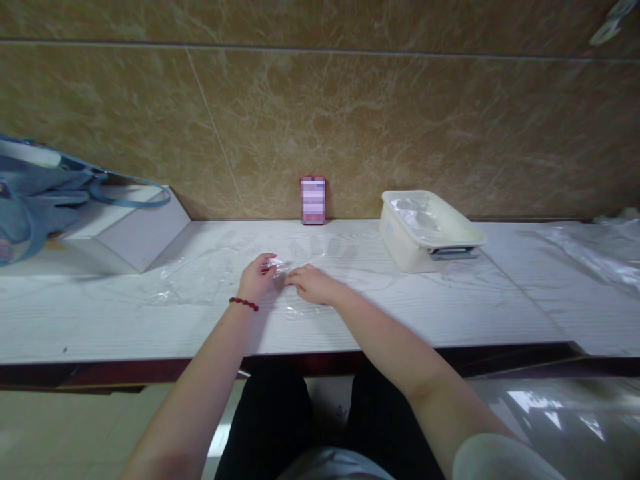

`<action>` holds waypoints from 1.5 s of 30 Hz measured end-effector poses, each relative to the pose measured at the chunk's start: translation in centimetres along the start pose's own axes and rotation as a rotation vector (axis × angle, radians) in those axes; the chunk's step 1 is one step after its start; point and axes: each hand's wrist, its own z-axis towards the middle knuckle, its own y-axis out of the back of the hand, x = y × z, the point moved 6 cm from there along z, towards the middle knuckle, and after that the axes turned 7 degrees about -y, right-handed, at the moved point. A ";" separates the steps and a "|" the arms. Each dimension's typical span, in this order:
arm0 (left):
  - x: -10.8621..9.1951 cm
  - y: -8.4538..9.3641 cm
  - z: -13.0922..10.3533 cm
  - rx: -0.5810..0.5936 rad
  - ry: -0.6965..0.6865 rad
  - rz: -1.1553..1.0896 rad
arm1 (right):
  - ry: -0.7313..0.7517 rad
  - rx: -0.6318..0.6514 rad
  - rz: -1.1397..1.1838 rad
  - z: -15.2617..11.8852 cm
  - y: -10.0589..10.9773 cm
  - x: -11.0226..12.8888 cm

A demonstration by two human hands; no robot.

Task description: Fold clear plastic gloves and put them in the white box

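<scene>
My left hand [259, 275], with a red bead bracelet [244, 304] at its wrist, is closed on a crumpled bit of clear plastic film [280, 267] over the middle of the white wood-grain table [150, 333]. Just to its right is my right hand [311, 283], fingers together, their tips at the film's right edge; whether they pinch it is too small to tell. More clear plastic [200, 270] lies flat on the table to the left of my hands, and some spreads around and under my right hand.
A phone [313, 201] leans upright on the marble wall. A cream bin [410, 250] holding clear plastic stands at the right. At the left are a white box [145, 230] and a blue bag [35, 200]. More plastic [600, 250] lies far right.
</scene>
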 end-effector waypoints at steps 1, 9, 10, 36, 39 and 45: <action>-0.2 0.0 0.0 0.016 -0.028 0.015 | -0.004 0.000 0.013 0.0 0.0 0.0; -0.4 0.1 -0.1 -0.059 -0.005 -0.054 | -0.266 -0.331 0.119 0.2 2.1 -2.3; -0.5 0.1 -0.2 -0.068 0.001 -0.054 | -0.288 -0.353 0.129 0.2 2.2 -2.6; -3.1 -0.2 -0.6 -0.046 -0.090 -0.011 | -0.401 -0.343 -0.008 0.4 1.7 -1.8; -3.1 -0.4 -0.5 -0.048 -0.113 -0.011 | -0.399 -0.362 0.013 0.4 1.9 -1.8; -3.2 -0.7 -0.5 -0.022 -0.137 -0.062 | -0.411 -0.358 0.028 0.6 1.8 -2.1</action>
